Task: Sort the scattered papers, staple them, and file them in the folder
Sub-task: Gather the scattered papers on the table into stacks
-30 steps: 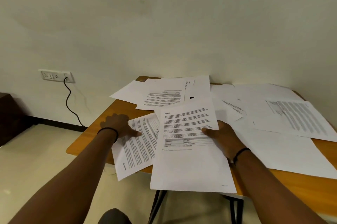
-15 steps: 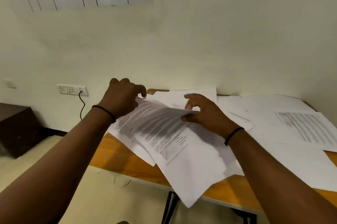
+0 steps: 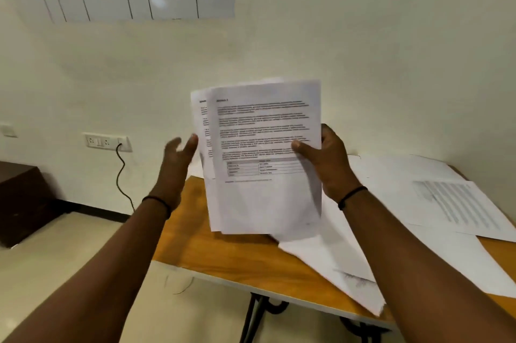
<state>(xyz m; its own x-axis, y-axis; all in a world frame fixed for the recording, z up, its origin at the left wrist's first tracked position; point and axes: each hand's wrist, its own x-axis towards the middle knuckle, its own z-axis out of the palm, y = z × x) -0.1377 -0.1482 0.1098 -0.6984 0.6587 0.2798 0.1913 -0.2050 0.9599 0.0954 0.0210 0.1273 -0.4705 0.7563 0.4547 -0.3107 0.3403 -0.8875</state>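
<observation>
While the right hand (image 3: 331, 159) pinches the upright sheets (image 3: 265, 152), the left hand's (image 3: 178, 157) grip hangs loose beside them.

Wall socket (image 3: 107, 142) with black cable (image 3: 120, 175); dark cabinet (image 3: 22, 200), possibly wood.

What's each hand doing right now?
Left hand: open, fingers at the sheets' left edge.
Right hand: grips the held sheets.

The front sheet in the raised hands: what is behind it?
Behind the front sheet at least one more printed sheet shows at its left edge. How many sheets follow is covered, as are the right hand's fingers behind it.
</observation>
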